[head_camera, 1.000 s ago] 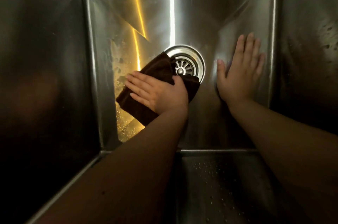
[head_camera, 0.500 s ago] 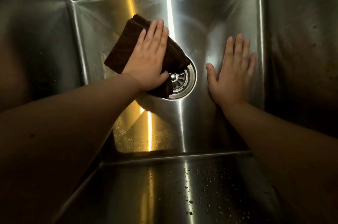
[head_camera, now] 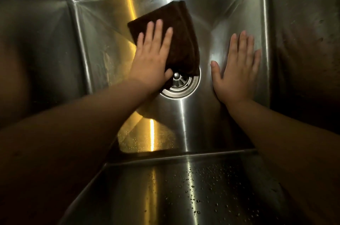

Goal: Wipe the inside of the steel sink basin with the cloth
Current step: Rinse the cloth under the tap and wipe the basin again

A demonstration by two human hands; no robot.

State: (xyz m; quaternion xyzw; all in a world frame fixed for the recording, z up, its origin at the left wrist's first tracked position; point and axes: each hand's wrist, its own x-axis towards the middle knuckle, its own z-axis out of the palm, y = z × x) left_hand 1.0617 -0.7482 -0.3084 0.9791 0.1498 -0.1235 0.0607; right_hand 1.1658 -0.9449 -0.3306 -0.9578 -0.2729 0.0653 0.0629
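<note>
Down on the floor of the steel sink [head_camera: 230,13], the left hand [head_camera: 152,59] lies flat on a dark brown folded cloth [head_camera: 176,28], fingers [head_camera: 158,30] stretched out and slightly spread, pressing the cloth against the metal rather than gripping it. The cloth sits on the far half of the floor, just left of centre, with its far edge close to the back wall. Its near corner hangs over the far rim of the round drain [head_camera: 181,83], and the thumb of the left hand rests beside that corner at the strainer's edge.

Right of the drain, the right hand [head_camera: 237,70] is also open, palm down on bare steel, fingers together and pointing toward the back wall, thumb angled toward the drain. It holds nothing and lies near the right wall. The two hands are apart, with the drain and the cloth's edge between them.

Warm yellow light reflects off the floor on the left side, and water droplets [head_camera: 195,186] speckle the near wall below the arms.
</note>
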